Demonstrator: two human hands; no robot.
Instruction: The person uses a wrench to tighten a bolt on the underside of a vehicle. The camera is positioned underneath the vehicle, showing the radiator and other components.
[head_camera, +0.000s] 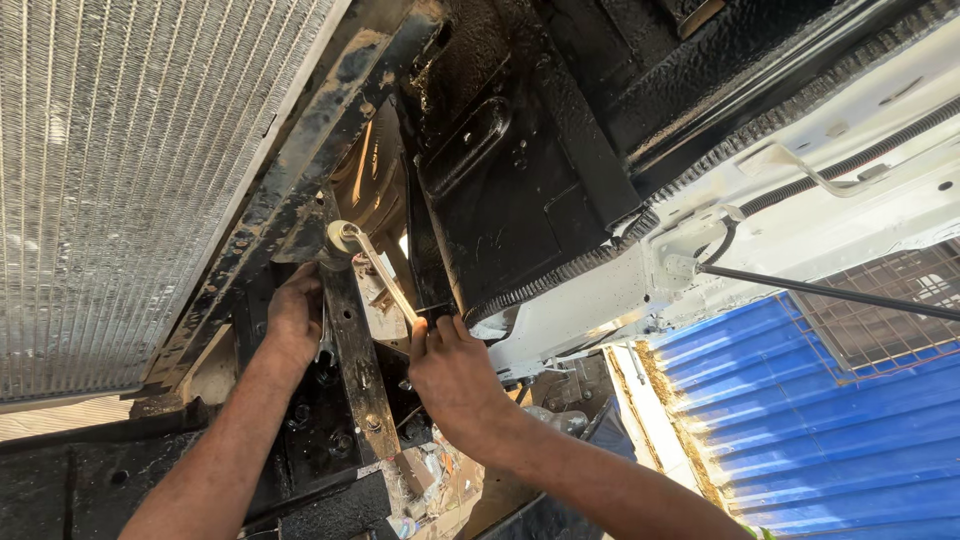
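I look up at a vehicle's underside. My right hand (455, 375) grips the lower end of a slim metal wrench (383, 275). The wrench's ring end sits on a round fitting (340, 240) at the top of a dirty black bracket (358, 370). My left hand (293, 318) is closed around the upper left side of that bracket, just below the fitting. What the left fingers hold behind the bracket is hidden.
A finned radiator (120, 170) fills the left side. A rusty black frame rail (300, 160) runs diagonally beside it. Black panels (520, 180) and a white body panel (800, 220) lie to the right, with a thin prop rod (830, 293) and blue corrugated sheet (820, 430) beyond.
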